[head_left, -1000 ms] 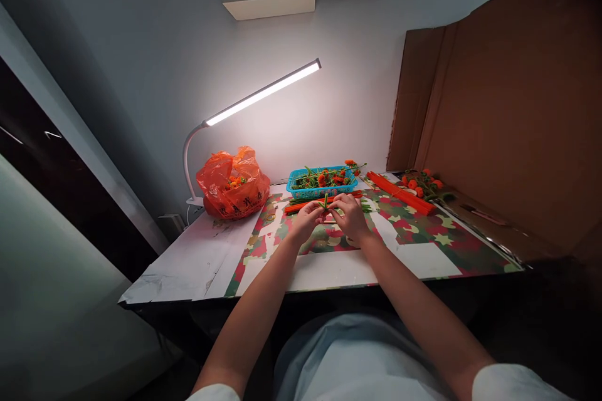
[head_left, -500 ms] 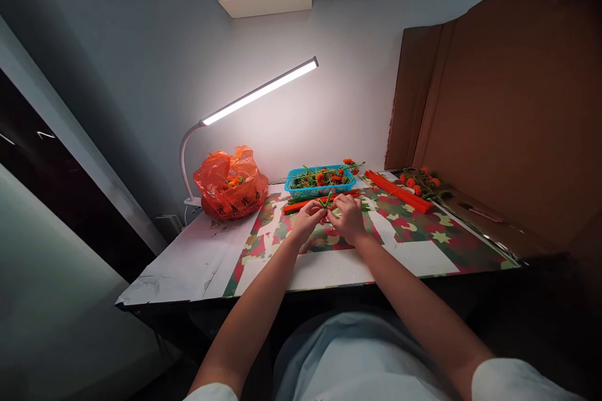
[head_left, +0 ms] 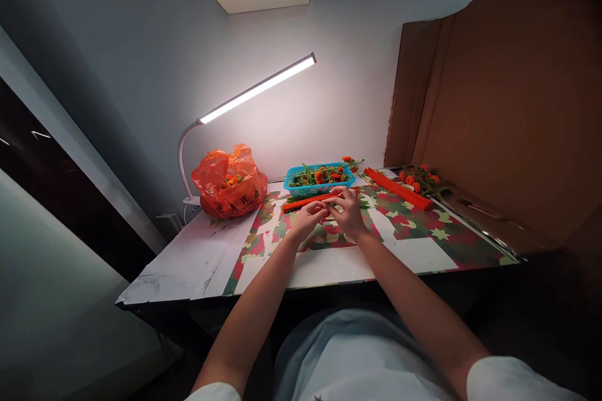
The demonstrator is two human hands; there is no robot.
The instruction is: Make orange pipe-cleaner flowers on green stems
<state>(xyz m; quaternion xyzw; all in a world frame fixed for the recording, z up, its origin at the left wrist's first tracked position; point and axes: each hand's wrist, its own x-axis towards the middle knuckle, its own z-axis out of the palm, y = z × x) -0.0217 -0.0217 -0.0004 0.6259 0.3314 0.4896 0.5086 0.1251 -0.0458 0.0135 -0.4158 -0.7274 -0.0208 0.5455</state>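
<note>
My left hand (head_left: 308, 220) and my right hand (head_left: 348, 218) meet at the fingertips above the middle of the table. Each is closed in a pinch. Between them is the green pipe cleaner seen a moment earlier, now almost wholly hidden by my fingers. The right index finger is lifted and bent over the pinch. Just behind my hands lies a bundle of orange pipe cleaners (head_left: 301, 202), with green ones beside it. Past that stands a blue basket (head_left: 320, 189) of green stems and orange flowers.
An orange plastic bag (head_left: 230, 191) with orange flowers sits at the left, by a lit desk lamp (head_left: 258, 89). To the right lie another orange pipe cleaner bundle (head_left: 397, 190) and orange flowers (head_left: 416, 180). A cardboard sheet (head_left: 493, 113) walls the right side.
The green pipe cleaner's bent ends, which stuck up between my hands, no longer show. My right fingers have lifted and spread a little. The view has shifted slightly.
</note>
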